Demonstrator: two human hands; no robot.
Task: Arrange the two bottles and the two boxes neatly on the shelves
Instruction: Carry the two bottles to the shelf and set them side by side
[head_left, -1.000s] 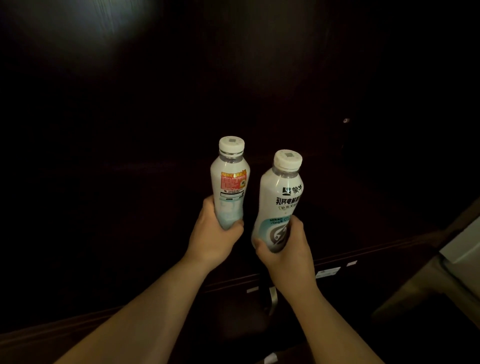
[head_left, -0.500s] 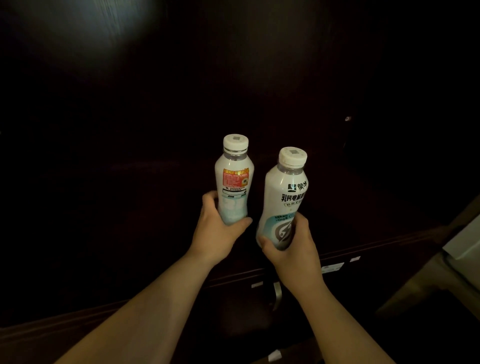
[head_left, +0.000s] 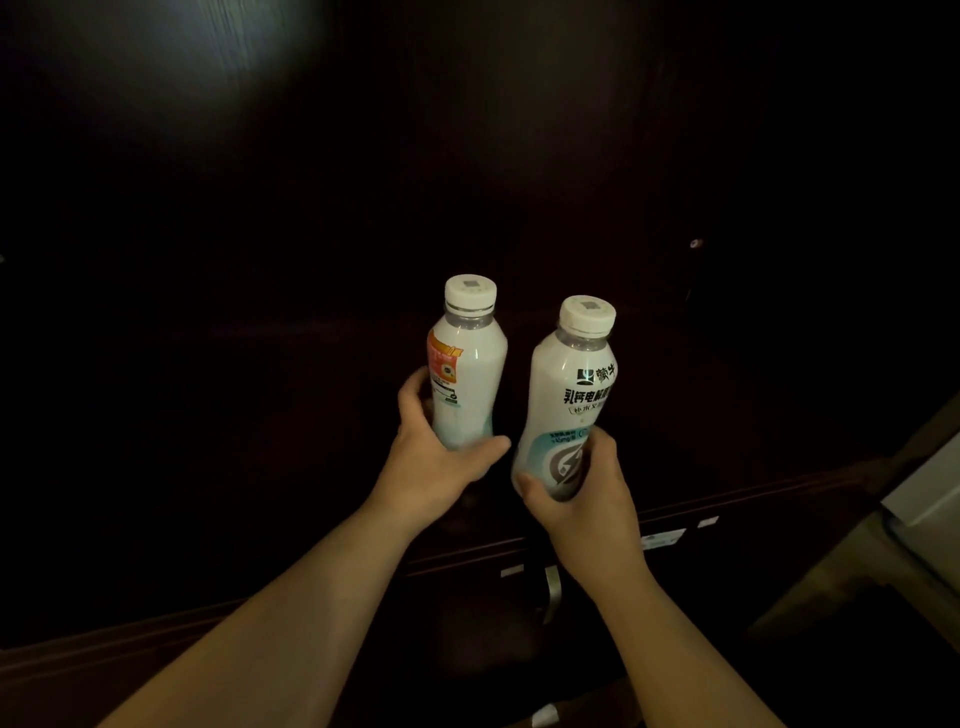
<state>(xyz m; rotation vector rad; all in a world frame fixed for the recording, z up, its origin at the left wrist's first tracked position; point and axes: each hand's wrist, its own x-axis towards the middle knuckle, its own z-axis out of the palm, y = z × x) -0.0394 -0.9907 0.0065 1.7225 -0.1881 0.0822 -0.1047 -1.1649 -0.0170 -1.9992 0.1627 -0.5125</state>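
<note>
Two white plastic bottles with white caps are held up side by side in front of a dark shelf unit. My left hand (head_left: 441, 467) grips the base of the left bottle (head_left: 472, 374), whose orange label now faces left. My right hand (head_left: 587, 499) grips the lower part of the right bottle (head_left: 571, 400), which has black print and a grey lightning logo and leans slightly right. The bottles stand apart with a small gap. No boxes are visible; the shelf interior is too dark to read.
The dark wooden shelf edge (head_left: 727, 506) runs across below the hands, with small white stickers (head_left: 662, 538) on it. A metal handle (head_left: 550, 592) sits under that edge. A pale object (head_left: 930, 499) and light floor lie at the right.
Both bottles have shifted slightly forward and right. The left bottle has turned in my hand, so its orange label moved from the front to the left side.
</note>
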